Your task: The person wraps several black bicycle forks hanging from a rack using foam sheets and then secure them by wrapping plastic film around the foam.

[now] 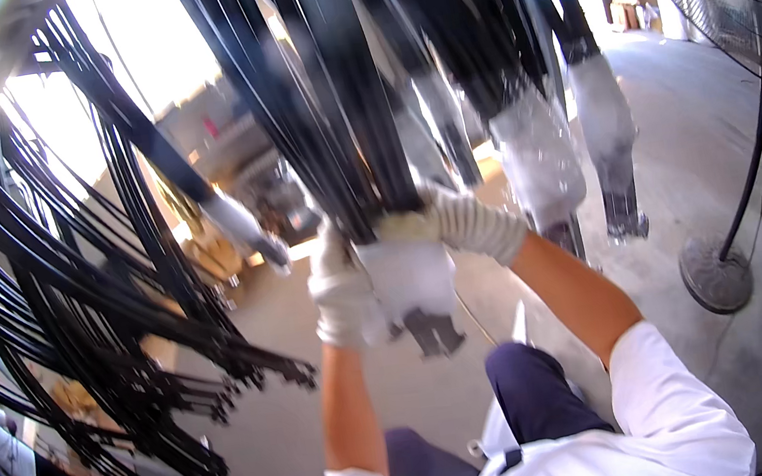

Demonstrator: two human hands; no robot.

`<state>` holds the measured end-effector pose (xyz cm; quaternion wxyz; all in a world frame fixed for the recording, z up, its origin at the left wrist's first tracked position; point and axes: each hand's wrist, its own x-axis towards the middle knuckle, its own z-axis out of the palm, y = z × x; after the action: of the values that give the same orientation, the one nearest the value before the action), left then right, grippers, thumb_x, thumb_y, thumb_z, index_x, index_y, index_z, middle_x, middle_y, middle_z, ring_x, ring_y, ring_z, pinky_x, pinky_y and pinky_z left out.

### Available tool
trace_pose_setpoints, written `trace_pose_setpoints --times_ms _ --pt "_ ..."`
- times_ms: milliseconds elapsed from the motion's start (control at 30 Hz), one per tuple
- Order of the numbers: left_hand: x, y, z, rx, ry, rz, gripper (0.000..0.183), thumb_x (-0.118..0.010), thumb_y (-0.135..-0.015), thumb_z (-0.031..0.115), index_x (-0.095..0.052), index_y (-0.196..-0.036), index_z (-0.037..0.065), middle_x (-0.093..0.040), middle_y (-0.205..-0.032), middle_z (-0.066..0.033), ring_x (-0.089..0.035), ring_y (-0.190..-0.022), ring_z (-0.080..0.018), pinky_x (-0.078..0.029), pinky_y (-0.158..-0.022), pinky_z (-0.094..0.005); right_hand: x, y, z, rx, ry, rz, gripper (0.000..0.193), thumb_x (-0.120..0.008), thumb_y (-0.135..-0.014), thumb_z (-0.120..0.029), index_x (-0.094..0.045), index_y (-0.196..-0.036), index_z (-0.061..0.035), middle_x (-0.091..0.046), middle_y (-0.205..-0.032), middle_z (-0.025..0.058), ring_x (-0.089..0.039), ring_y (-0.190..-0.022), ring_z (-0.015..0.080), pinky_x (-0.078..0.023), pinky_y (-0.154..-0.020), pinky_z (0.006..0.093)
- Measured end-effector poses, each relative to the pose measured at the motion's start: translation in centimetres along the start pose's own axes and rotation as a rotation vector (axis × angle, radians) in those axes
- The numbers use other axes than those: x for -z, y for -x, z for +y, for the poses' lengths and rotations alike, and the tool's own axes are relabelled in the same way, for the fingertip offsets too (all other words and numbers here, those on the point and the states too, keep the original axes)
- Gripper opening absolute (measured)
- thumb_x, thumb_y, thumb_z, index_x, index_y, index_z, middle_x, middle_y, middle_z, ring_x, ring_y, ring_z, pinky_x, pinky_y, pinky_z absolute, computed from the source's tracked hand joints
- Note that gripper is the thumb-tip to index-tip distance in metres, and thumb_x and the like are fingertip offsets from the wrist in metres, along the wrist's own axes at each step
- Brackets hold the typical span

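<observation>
A hanging bundle of long black cable-like strands (327, 129) comes down in front of me, its lower end wrapped in whitish clear plastic wrap (411, 278). Dark strand ends (433, 330) stick out beneath the wrap. My left hand (339, 283), in a white knit glove, closes on the left side of the bundle at the wrap. From the right, my right hand (462, 222), gloved the same way, grips the bundle at the wrap's upper edge. Its fingertips are partly hidden and slightly blurred.
Other wrapped bundles (535, 158) hang close on the right, and a thinner one (238, 224) at left. Many unwrapped black strands (88, 299) hang at far left. A standing fan's round base (715, 274) rests on the right floor. Another person (28, 463) is at far lower left.
</observation>
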<state>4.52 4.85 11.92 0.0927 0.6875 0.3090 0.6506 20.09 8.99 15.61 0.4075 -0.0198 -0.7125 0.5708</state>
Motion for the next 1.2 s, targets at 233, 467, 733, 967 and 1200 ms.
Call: trace_pose_setpoints --times_ms 233,467,733,967,1200 --pt "2.2 0.0 2.4 -0.044 -0.224 -0.031 0.024 -0.035 -0.084 0.007 -0.045 -0.105 -0.002 -0.055 -0.088 -0.005 -0.05 -0.076 -0.0088 -0.04 -0.069 -0.0197 -2.3 0.2 0.4 0.062 -0.328 0.148 0.041 -0.066 -0.062 -0.007 -0.051 -0.101 -0.0088 -0.056 -0.079 -0.0034 -0.052 -0.07 0.0061 -0.045 -0.063 0.0203" --pt "4.1 -2.2 5.3 0.031 -0.08 -0.42 0.019 -0.044 -0.083 0.01 -0.048 -0.097 -0.002 -0.054 -0.082 -0.001 -0.048 -0.073 -0.0053 -0.04 -0.068 -0.0176 -1.5 2.8 -0.1 -0.11 0.075 0.16 0.03 -0.063 -0.068 -0.008 -0.053 -0.096 -0.0067 -0.056 -0.084 -0.0024 -0.053 -0.073 0.0059 -0.046 -0.062 0.0196" --pt "5.2 -4.2 7.9 -0.022 -0.771 -0.815 0.022 -0.061 -0.069 0.014 -0.057 -0.087 0.002 -0.059 -0.07 -0.0072 -0.056 -0.06 -0.0159 -0.045 -0.058 -0.0252 3.6 2.9 3.6 -0.154 -0.567 -0.14 0.037 -0.058 -0.069 -0.005 -0.045 -0.103 0.001 -0.054 -0.094 0.014 -0.056 -0.082 0.0213 -0.05 -0.068 0.0321" --pt "4.9 -2.1 7.0 -0.331 -0.756 -0.648 0.02 -0.062 -0.068 0.02 -0.06 -0.08 0.004 -0.058 -0.068 -0.0067 -0.057 -0.063 -0.0173 -0.046 -0.061 -0.0262 2.3 4.3 1.7 -0.134 -0.593 -0.092 0.043 -0.058 -0.064 -0.008 -0.046 -0.103 0.005 -0.055 -0.093 0.0157 -0.056 -0.082 0.0244 -0.048 -0.071 0.0329" --pt "5.0 -2.2 9.5 0.234 -0.825 -0.775 0.021 -0.057 -0.072 0.007 -0.056 -0.093 0.004 -0.054 -0.089 -0.0064 -0.053 -0.077 -0.0138 -0.044 -0.068 -0.0217 3.0 2.7 2.7 -0.031 -0.588 -0.319 0.042 -0.06 -0.066 -0.01 -0.046 -0.102 0.0055 -0.054 -0.094 0.0148 -0.056 -0.083 0.0226 -0.048 -0.071 0.0323"
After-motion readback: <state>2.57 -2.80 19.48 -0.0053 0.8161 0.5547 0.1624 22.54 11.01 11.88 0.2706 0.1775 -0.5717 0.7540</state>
